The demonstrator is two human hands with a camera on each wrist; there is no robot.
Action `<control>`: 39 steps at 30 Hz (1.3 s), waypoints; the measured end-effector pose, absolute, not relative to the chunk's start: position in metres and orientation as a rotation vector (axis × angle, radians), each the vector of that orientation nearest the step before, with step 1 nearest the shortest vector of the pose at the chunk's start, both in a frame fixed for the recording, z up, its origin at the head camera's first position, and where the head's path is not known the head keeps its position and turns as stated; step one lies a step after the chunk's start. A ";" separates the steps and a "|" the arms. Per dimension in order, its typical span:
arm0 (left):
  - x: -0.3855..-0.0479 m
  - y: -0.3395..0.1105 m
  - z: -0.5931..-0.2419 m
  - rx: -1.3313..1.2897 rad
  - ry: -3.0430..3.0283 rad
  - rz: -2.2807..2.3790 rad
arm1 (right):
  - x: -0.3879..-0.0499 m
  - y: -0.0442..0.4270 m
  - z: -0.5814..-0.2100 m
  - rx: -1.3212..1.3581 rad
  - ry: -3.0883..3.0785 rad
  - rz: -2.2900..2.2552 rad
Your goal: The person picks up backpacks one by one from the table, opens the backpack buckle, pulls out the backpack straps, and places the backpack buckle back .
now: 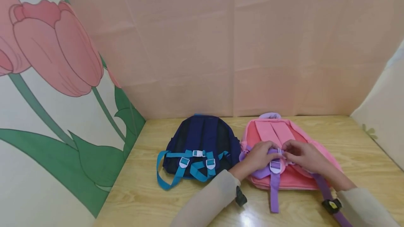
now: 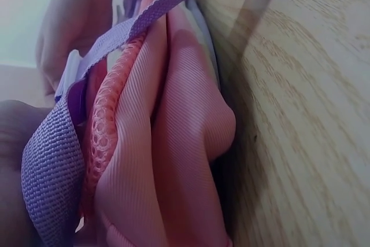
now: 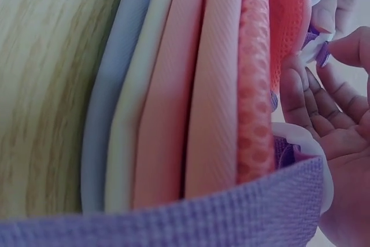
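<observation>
A pink backpack (image 1: pixel 296 180) with purple straps lies on its front, straps up. Over its middle, my left hand (image 1: pixel 262 155) pinches the purple webbing beside a small white buckle (image 3: pixel 315 49). From the other side my right hand (image 1: pixel 305 155) holds that buckle between thumb and fingertips. The two hands' fingertips nearly meet, partly hiding the buckle. Just below sits a white strap adjuster (image 1: pixel 275 166), with a loose purple strap end (image 1: pixel 274 195) hanging onto the table. In the left wrist view, a purple strap (image 2: pixel 52 172) loops near my left hand.
To the left lies a dark blue backpack (image 1: pixel 202 132) with turquoise straps and a fastened white chest buckle (image 1: pixel 198 153). Both bags rest on a wood-grain table (image 1: pixel 135 192) in front of a pinkish wall (image 1: pixel 233 45). A tulip-printed panel (image 1: pixel 53 45) borders the left side.
</observation>
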State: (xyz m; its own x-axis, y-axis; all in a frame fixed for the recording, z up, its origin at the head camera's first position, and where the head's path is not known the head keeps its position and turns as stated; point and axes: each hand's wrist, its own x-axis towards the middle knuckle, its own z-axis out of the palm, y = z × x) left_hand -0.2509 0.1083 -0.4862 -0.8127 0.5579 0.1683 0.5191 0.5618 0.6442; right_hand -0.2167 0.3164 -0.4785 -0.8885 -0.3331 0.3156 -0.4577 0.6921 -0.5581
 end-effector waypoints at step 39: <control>-0.249 0.107 -0.481 0.985 2.783 0.991 | -0.214 0.315 -0.471 0.612 -2.766 0.955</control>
